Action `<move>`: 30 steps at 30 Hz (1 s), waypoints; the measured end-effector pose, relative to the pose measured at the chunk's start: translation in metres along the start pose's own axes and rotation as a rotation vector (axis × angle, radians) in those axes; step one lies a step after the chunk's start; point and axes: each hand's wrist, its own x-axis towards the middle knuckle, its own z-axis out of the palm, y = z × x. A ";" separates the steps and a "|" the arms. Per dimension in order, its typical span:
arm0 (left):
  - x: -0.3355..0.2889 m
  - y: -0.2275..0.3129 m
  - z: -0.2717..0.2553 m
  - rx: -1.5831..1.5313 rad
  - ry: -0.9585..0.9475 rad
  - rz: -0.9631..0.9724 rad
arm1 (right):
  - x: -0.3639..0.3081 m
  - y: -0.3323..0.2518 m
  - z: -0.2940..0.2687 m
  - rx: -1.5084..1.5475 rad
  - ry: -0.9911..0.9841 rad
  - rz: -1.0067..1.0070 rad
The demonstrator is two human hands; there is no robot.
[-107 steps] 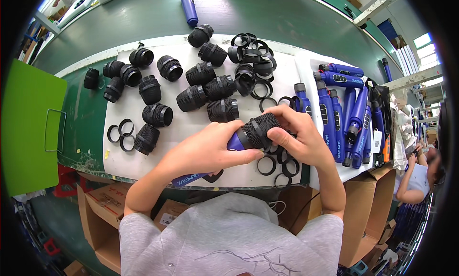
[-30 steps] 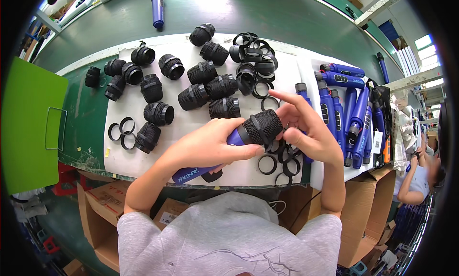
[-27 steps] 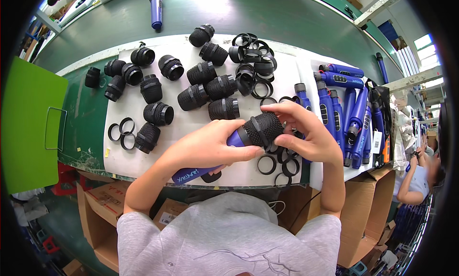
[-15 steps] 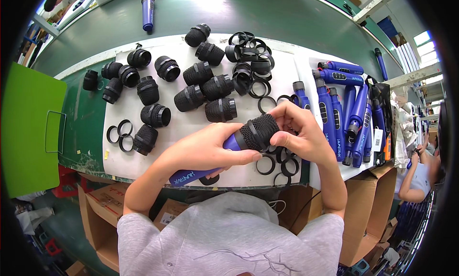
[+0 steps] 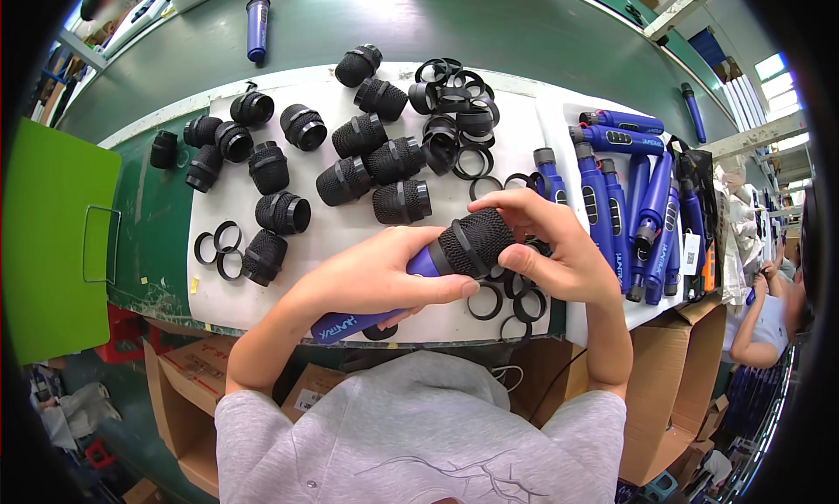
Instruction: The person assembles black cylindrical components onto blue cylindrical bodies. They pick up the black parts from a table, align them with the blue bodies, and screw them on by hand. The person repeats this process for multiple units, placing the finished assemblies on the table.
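A handheld microphone (image 5: 473,244) with a blue body and a black mesh head lies tilted across my front, head up to the right. My left hand (image 5: 371,272) is wrapped round its blue body, thumb along the upper part. My right hand (image 5: 559,246) holds the end of the mesh head, with fingers over the top and thumb at the lower side. Part of the body is hidden under my left hand. Just beyond the microphone, several loose black mesh heads (image 5: 402,202) lie on the white sheet. Black rings (image 5: 484,301) lie beneath my right hand.
More black rings (image 5: 474,162) are heaped beyond my right hand. Several blue microphone bodies (image 5: 597,207) lie at the right. One blue body (image 5: 257,31) stands apart on the far green surface. A green panel (image 5: 61,242) is at the left, and an open cardboard box (image 5: 664,390) sits below right.
My right hand's fingers have reached further over the mesh head and spread from the thumb. My left hand keeps its hold on the body, almost unmoved.
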 end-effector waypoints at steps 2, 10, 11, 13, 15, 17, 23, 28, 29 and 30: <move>0.000 0.000 0.001 0.012 0.011 0.006 | 0.001 0.005 0.004 -0.039 0.051 -0.027; 0.000 -0.002 0.003 0.056 0.021 0.020 | 0.001 0.008 0.008 -0.131 0.103 0.074; 0.000 -0.001 0.003 0.055 0.022 0.022 | 0.000 0.009 0.008 -0.074 0.102 0.067; 0.000 -0.002 0.003 0.061 0.030 0.024 | -0.001 0.010 0.007 0.042 0.095 0.052; 0.000 -0.003 0.002 0.075 0.042 0.027 | -0.002 0.002 0.004 0.047 0.046 0.067; -0.001 -0.001 0.002 0.078 0.038 0.028 | -0.002 0.000 0.003 0.054 0.041 0.041; 0.001 -0.002 0.000 0.087 0.026 0.008 | -0.002 0.000 -0.001 -0.006 -0.035 0.070; -0.003 0.003 -0.001 0.093 0.014 0.034 | -0.002 -0.001 -0.006 0.009 -0.053 0.052; -0.004 0.002 0.000 0.097 0.022 0.044 | -0.001 -0.001 -0.005 0.006 -0.042 0.029; -0.004 0.002 0.000 0.101 0.031 0.054 | -0.001 -0.002 -0.003 0.003 -0.032 0.005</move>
